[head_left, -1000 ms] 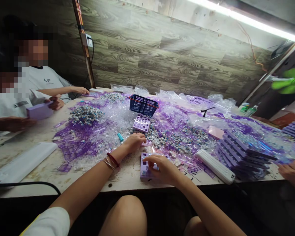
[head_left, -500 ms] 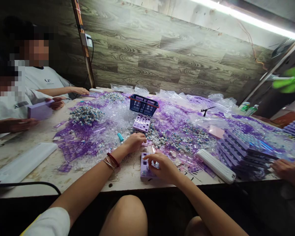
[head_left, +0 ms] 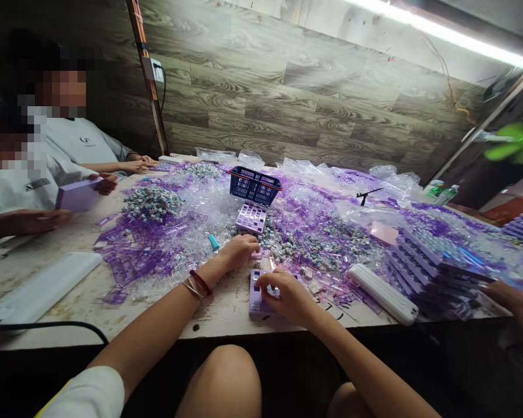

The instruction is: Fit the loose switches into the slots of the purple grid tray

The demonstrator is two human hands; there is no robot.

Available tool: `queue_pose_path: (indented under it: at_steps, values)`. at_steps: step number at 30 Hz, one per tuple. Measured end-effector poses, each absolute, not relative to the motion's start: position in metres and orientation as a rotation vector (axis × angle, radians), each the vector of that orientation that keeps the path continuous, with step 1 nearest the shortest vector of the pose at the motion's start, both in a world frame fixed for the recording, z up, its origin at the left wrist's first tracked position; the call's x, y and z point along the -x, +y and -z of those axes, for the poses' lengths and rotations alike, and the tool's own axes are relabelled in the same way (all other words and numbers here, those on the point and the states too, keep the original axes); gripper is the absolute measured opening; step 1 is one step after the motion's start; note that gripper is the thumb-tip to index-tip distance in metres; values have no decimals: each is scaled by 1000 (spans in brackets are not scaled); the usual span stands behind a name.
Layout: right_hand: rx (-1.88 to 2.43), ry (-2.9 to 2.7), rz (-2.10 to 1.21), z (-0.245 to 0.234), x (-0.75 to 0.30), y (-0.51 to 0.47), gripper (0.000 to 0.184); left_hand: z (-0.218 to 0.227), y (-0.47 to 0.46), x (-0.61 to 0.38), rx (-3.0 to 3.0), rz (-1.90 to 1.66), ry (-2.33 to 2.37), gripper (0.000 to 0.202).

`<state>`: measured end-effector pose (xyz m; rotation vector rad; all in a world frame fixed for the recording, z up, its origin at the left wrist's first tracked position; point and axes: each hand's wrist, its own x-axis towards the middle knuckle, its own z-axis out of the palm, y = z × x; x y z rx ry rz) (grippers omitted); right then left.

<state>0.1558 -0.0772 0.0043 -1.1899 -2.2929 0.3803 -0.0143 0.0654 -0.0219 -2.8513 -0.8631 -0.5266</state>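
Note:
A lilac keyboard frame lies near the table's front edge. My right hand rests on top of it with the fingers curled and pinched at its upper part; what they pinch is too small to name. My left hand, with bracelets on the wrist, lies with curled fingers at the edge of a pile of small grey and blue switches. What the left fingers hold, if anything, is hidden.
A blue basket and a lilac tray stand behind the pile. A stack of purple frames and a white bar lie right. Two people sit at left, one holding a lilac box. Another person's hand reaches in at right.
My right hand has shifted slightly up and left on the frame. The person at left pulled one hand back, and the hand at the right edge moved.

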Motion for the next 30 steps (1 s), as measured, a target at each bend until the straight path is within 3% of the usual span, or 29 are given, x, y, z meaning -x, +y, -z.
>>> queue_pose_path:
  at_steps: [30]
  values:
    - [1167, -2209, -472, -1, -159, -74, 24, 24, 67, 14, 2860, 550, -855, 15]
